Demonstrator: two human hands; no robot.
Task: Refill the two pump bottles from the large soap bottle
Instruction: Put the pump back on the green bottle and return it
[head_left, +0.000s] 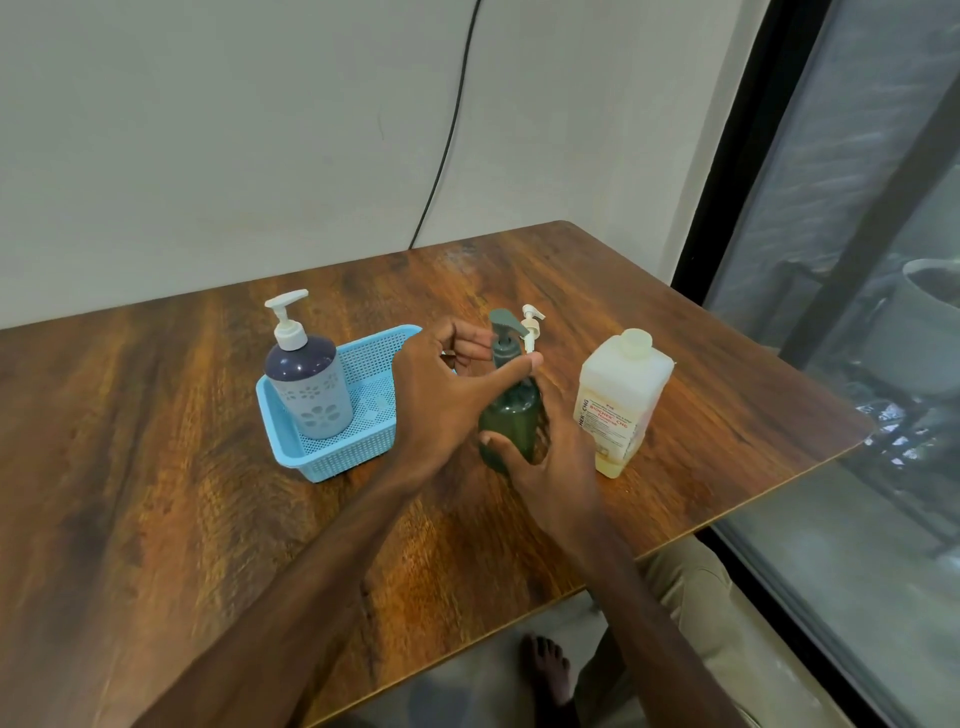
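On the brown wooden table (156, 467) my right hand (550, 467) grips the dark green plastic pump bottle (511, 415), my left hand (436, 400) pinches its pump neck, the large pale yellow square soap bottle (623, 400) stands just beside on the right, and the blue-grey pump bottle (309, 384) stands in the light blue plastic basket (332, 462) on the left.

green bottle (511, 415), blue basket (291, 441), flower-patterned bottle (311, 395)

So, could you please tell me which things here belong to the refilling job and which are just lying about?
For the job: green pump bottle, gripped by the left hand and right hand; blue pump bottle; large soap bottle, cap on.
Just lying about: blue basket holding the blue pump bottle; small white pump behind the green one; black cable on the wall.
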